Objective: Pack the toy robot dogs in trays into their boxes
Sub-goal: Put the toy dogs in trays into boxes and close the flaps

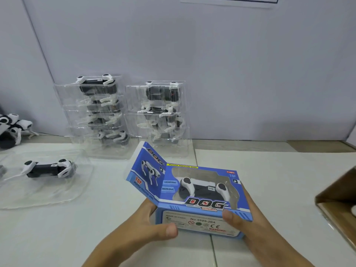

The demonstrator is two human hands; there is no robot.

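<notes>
Both hands hold the blue toy box [196, 197] just above the white surface [96, 228]. The left hand [146, 226] curls its grip round the box's left end, where the flap [143, 174] stands open. The right hand [242, 222] clasps the right end. A toy robot dog [202, 186] shows in its window.

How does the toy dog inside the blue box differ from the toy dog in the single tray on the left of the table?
The toy dog in the blue box is enclosed, seen through the window of the blue box; the toy dog in the single tray lies uncovered in the clear tray. The boxed dog is held up by the left hand and right hand; the tray dog rests untouched on the table. Both are black with white legs.
</notes>
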